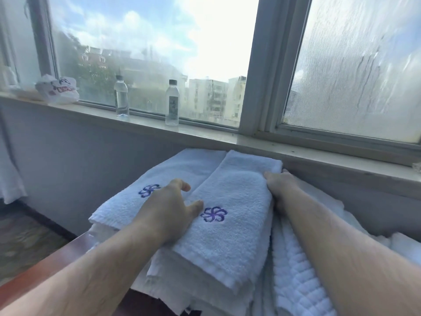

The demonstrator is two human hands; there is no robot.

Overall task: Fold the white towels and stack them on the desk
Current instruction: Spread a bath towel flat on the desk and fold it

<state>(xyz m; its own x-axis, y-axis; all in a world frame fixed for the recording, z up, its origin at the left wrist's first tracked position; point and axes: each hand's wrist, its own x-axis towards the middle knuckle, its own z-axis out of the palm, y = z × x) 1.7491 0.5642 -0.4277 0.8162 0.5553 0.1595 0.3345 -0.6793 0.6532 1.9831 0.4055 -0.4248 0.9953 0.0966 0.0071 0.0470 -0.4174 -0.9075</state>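
The left hand (169, 210) lies palm down with fingers loosely spread on the left long edge of the folded white towel (230, 224), thumb tip just beside its purple embroidered pinwheel flower (213, 214). The right hand (279, 185) curls its fingers round the towel's far right edge, thumb on top, the other fingers hidden underneath. That towel is thick looped terry with a flat woven band along its near hem, and it tops a stack of folded towels (193, 277) at the near left corner of the brown wooden desk (45, 265). A second folded towel (145, 195), with the same purple flower, lies beside it along the desk's left edge. To the right sits a heap of unfolded white towels (296, 281), one with a waffle-like raised square weave. On the pale windowsill (205, 133) stand two clear plastic water bottles (172, 103) with black caps, labels unreadable, and a crumpled white plastic bag (58, 90) with red print too blurred to read.
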